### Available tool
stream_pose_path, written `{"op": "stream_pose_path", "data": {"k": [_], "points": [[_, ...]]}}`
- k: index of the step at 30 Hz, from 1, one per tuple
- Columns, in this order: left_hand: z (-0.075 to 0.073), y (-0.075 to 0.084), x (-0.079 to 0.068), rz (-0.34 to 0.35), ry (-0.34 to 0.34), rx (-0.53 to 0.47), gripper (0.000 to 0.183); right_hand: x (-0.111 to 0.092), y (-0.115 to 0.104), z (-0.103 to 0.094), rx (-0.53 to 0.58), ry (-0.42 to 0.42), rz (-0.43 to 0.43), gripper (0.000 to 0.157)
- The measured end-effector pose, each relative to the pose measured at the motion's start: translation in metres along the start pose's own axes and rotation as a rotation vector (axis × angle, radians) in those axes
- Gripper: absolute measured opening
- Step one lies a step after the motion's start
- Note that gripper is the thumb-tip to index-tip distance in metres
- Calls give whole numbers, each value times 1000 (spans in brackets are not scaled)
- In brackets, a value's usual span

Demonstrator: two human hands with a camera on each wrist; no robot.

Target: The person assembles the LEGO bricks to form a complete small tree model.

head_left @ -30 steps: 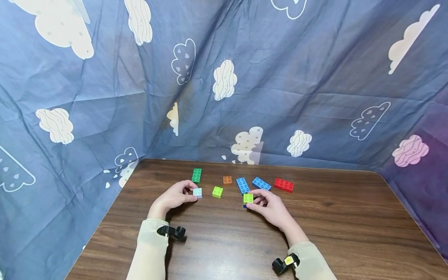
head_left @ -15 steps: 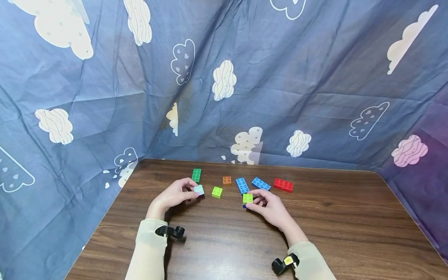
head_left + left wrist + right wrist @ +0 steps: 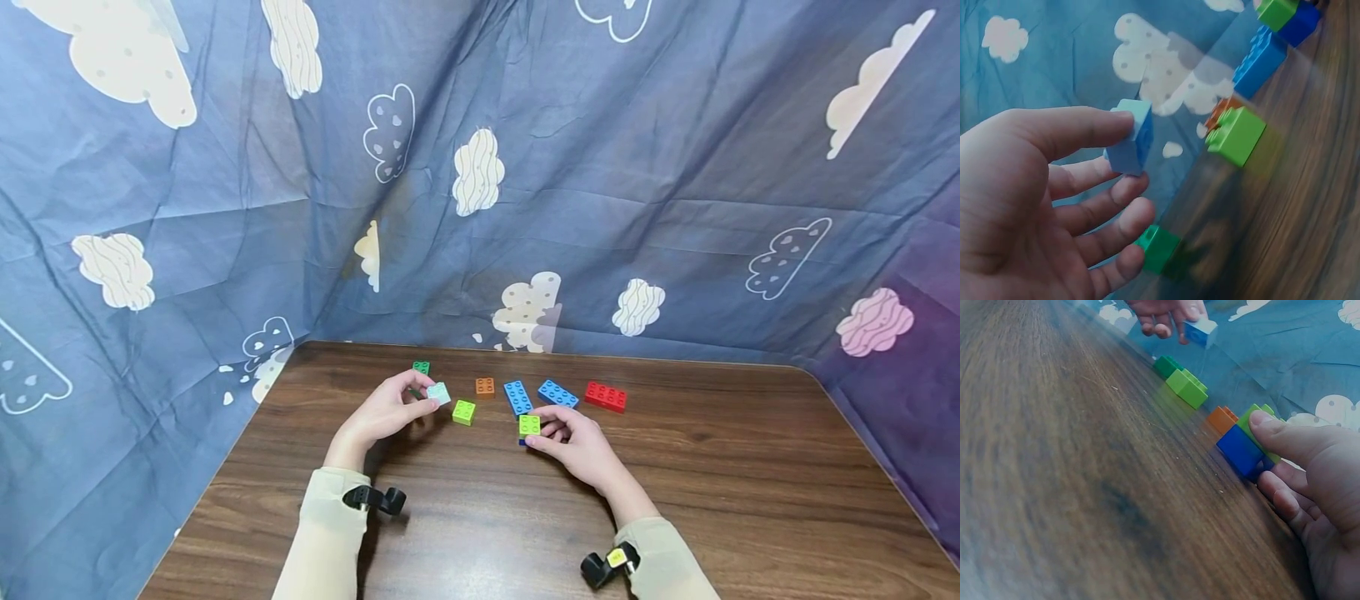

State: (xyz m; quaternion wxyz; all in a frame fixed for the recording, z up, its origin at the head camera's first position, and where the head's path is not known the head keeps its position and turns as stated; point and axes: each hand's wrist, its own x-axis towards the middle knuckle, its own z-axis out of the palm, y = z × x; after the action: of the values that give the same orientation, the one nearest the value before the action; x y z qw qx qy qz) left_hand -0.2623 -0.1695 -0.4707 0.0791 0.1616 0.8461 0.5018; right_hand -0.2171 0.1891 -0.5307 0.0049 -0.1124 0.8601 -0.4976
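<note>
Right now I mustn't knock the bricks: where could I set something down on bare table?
Bare: the table right of the red brick; the front, between left sleeve and right sleeve; a narrower patch left of the left sleeve. Crowded: from dark green brick across to red brick, with left grip and right grip at its front.

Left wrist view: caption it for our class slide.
Left hand pinching a pale blue brick, with a lime brick on the brown table.

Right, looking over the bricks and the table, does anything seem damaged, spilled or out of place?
Nothing looks damaged, spilled or out of place. The loose bricks lie studs up on the table at differing angles. The pale blue brick tilts, but the left hand holds it above the table, which explains that.
</note>
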Motion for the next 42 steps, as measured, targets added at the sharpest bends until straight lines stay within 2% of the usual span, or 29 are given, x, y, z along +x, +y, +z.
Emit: {"op": "stream_pose_path", "data": {"k": [4,8,12,17,24,37,42], "points": [[12,11,4,29,76,43,26,0,-1,0,8,-3,1,39],[30,22,10,122,189,95,26,0,0,0,7,-3,0,40],[49,33,15,188,226,103,28,0,0,0,6,-2,3,40],[71,44,17,222,202,85,31,-1,-2,-1,10,-1,5,41],[93,49,17,245,152,92,32,-1,-3,-1,13,-3,7,41],[111,46,16,257,77,106,33,-1,-4,-1,16,-10,7,40],[116,45,15,265,18,136,34,-1,-4,-1,12,-3,12,40]]}}
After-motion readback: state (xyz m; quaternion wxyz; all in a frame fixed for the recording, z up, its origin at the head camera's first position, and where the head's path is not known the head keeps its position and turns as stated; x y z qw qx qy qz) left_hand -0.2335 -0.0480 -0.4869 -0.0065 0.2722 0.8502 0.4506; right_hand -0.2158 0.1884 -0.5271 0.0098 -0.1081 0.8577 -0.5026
